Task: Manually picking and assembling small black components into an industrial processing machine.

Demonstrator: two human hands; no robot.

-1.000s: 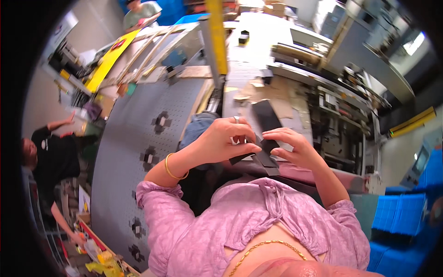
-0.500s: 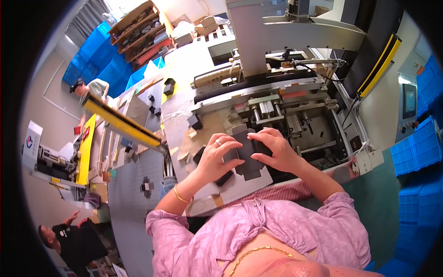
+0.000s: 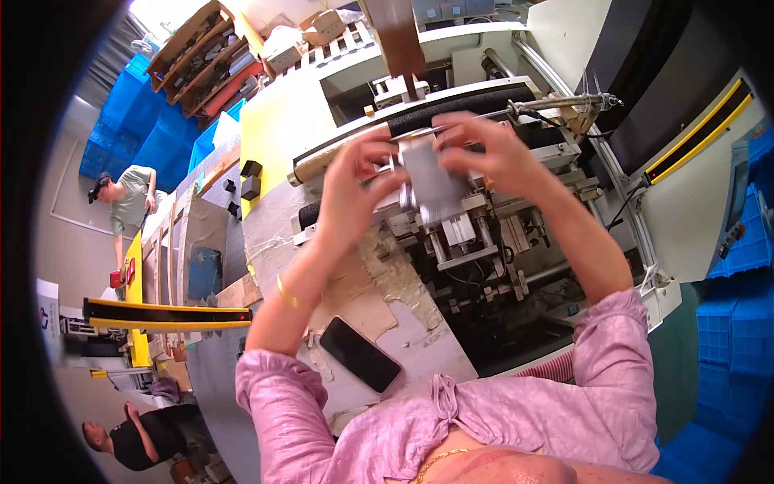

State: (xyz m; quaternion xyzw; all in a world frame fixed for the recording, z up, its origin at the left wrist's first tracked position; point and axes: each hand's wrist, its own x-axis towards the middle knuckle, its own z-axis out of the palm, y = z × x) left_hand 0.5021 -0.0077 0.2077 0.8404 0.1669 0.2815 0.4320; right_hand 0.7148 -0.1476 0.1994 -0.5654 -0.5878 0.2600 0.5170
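Both my hands are raised over a white machine (image 3: 669,210) and grip one flat grey piece (image 3: 431,181), blurred by motion. My left hand (image 3: 359,189) holds its left edge, with a gold bangle on the wrist. My right hand (image 3: 488,153) holds its top right edge. The piece sits above the machine's metal mechanism (image 3: 468,234), just below a black padded roller (image 3: 459,109). Pink sleeves cover my upper arms.
A black phone (image 3: 360,353) lies on the taped work surface by my left elbow. A yellow panel (image 3: 282,133), blue crates (image 3: 133,121) and wooden trays stand at the back left. One person in green (image 3: 129,202) stands far left; another in black (image 3: 137,436) is at lower left.
My hands have lifted the piece up and forward, from near my chest to over the machine's mechanism. The view has swung further toward the machine.
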